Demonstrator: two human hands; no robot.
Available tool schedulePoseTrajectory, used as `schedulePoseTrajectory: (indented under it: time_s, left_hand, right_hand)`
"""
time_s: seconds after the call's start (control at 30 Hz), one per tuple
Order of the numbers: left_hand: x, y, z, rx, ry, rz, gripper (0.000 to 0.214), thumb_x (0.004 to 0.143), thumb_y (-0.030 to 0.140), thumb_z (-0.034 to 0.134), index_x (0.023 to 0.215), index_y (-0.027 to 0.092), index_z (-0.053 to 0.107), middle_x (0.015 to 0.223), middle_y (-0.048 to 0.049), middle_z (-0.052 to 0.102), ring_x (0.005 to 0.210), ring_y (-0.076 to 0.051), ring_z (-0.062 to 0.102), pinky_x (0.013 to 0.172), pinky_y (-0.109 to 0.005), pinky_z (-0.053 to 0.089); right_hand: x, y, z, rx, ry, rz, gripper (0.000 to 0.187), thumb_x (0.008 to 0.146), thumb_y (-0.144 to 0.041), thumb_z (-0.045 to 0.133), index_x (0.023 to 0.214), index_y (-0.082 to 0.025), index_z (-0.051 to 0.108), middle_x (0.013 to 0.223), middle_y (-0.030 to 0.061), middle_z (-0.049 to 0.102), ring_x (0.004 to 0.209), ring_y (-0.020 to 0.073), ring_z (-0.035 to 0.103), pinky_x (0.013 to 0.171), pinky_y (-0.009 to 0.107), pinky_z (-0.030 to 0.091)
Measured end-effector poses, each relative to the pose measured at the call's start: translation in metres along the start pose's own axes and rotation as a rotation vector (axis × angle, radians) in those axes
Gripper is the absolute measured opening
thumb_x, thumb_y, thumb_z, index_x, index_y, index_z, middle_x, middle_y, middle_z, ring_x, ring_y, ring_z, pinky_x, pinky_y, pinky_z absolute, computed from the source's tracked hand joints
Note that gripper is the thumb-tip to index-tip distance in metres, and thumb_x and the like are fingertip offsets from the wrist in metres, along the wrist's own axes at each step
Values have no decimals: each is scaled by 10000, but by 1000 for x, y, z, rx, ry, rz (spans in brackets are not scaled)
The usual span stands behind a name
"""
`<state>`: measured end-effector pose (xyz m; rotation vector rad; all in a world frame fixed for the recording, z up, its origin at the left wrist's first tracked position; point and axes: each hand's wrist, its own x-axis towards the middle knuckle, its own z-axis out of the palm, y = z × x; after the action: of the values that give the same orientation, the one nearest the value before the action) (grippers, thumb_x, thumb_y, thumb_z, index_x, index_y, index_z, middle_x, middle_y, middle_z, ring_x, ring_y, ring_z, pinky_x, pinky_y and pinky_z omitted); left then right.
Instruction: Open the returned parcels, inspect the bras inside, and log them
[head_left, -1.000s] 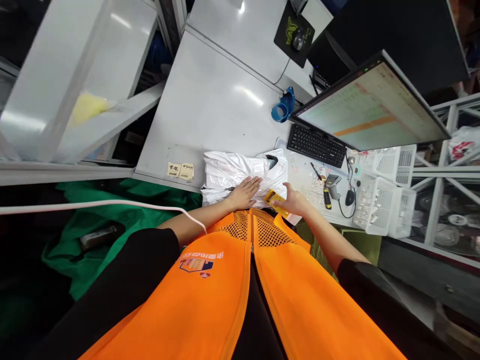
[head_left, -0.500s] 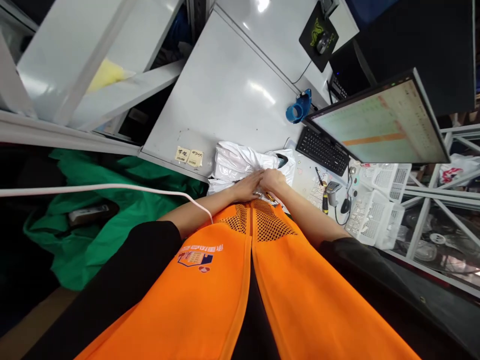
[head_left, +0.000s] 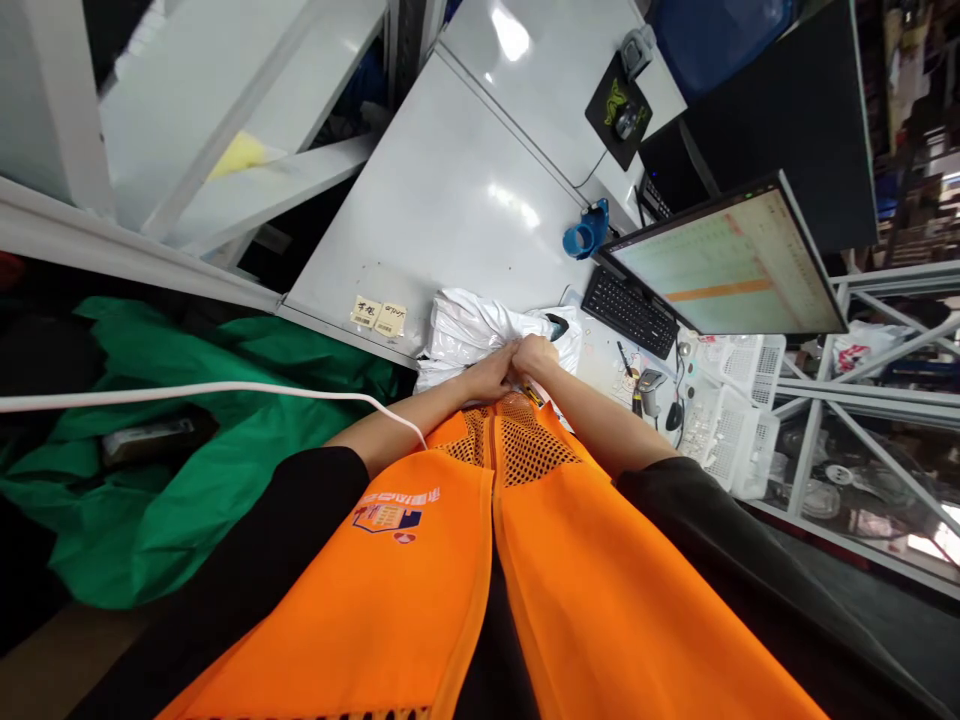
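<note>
Left hand [head_left: 489,374] and right hand [head_left: 535,357], grip unclear, meet at the plastic bag [head_left: 465,325] by the bench's [head_left: 442,190] near edge, open room beyond.

Pale table [head_left: 427,215] | white plastic bag [head_left: 461,325], near edge | two small cards [head_left: 389,319] | blue holder [head_left: 587,232] | black mouse pad [head_left: 608,106]

On the counter [head_left: 442,190], a black keyboard [head_left: 628,312] is placed beside a lit monitor [head_left: 727,262]. Two small paper labels [head_left: 389,320] are laid near one edge.
</note>
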<state>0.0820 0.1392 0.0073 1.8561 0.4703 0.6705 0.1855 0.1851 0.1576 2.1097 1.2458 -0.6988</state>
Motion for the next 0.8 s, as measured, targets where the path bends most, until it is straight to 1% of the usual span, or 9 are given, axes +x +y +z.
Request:
schedulePoseTrajectory:
  time_s: [0.1, 0.17, 0.23, 0.3, 0.4, 0.5, 0.57, 0.67, 0.8]
  left_hand:
    - [-2, 2, -3, 5, -6, 32, 1032, 812, 138, 592, 1720, 51, 108, 1779, -261, 240, 1675, -335, 250, 1379, -535, 252]
    - [-3, 5, -4, 21, -15, 41, 1033, 816, 109, 567, 1736, 98, 98, 1791, -234, 230, 1680, -331, 233, 1379, -546, 247]
    - [-2, 7, -5, 44, -23, 37, 1019, 821, 95, 557, 1741, 119, 118, 1791, -219, 242, 1681, -328, 232, 1381, -544, 240]
    - [-1, 9, -5, 79, -39, 26, 979, 835, 90, 544, 1735, 107, 159, 1785, -217, 265, 1680, -321, 237, 1384, -533, 233]
    - [2, 15, -6, 175, -114, 17, 878, 864, 102, 534, 1701, 52, 274, 1773, -224, 293, 1682, -311, 232, 1394, -507, 196]
    - [4, 25, -6, 321, -214, -3, 739, 946, 166, 534, 1662, 46, 394, 1777, -214, 288, 1687, -320, 209, 1399, -509, 142]
    - [7, 35, -4, 420, -264, -39, 665, 1007, 223, 524, 1653, 84, 444, 1790, -191, 262, 1692, -337, 182, 1394, -528, 125]
    - [14, 49, 6, 532, -309, -59, 631, 1047, 297, 538, 1651, 128, 473, 1802, -167, 235, 1698, -358, 143, 1388, -561, 75]
    - [28, 54, 25, 556, -402, 55, 660, 1072, 425, 558, 1683, 207, 440, 1810, -121, 227, 1702, -345, 130, 1384, -566, 37]
  right_hand:
    - [-9, 33, -11, 112, 32, -2, 380, 860, -365, 829, 1118, -91, 779, 1154, 227, 785, 1129, 324, 746, 957, 379, 579]
    - [-26, 73, -17, 200, 57, -19, 279, 829, -330, 814, 1015, -123, 801, 1066, 193, 802, 1078, 324, 747, 935, 366, 565]
    - [-55, 122, -14, 315, 98, -41, 243, 828, -312, 758, 1017, -170, 812, 998, 128, 807, 993, 289, 741, 918, 366, 557]
    - [-89, 169, 0, 464, 153, -44, 344, 819, -340, 709, 1118, -200, 805, 940, 78, 799, 878, 252, 722, 873, 370, 562]
    - [-138, 222, 40, 730, 266, -1, 509, 814, -489, 655, 1206, -183, 767, 948, 79, 794, 831, 245, 715, 821, 385, 586]
    - [-168, 248, 84, 984, 391, 94, 617, 767, -610, 681, 1191, -168, 761, 1000, 107, 798, 833, 253, 722, 771, 390, 602]
    - [-176, 255, 107, 1119, 466, 175, 624, 718, -611, 739, 1147, -159, 775, 969, 107, 792, 789, 245, 709, 705, 368, 589]
    - [-177, 263, 129, 1286, 539, 281, 613, 685, -579, 797, 1112, -141, 791, 857, 79, 768, 682, 204, 659, 605, 320, 541]
    - [-167, 273, 145, 1464, 561, 390, 620, 697, -587, 820, 1106, -122, 807, 742, 45, 726, 526, 151, 549, 470, 292, 460]
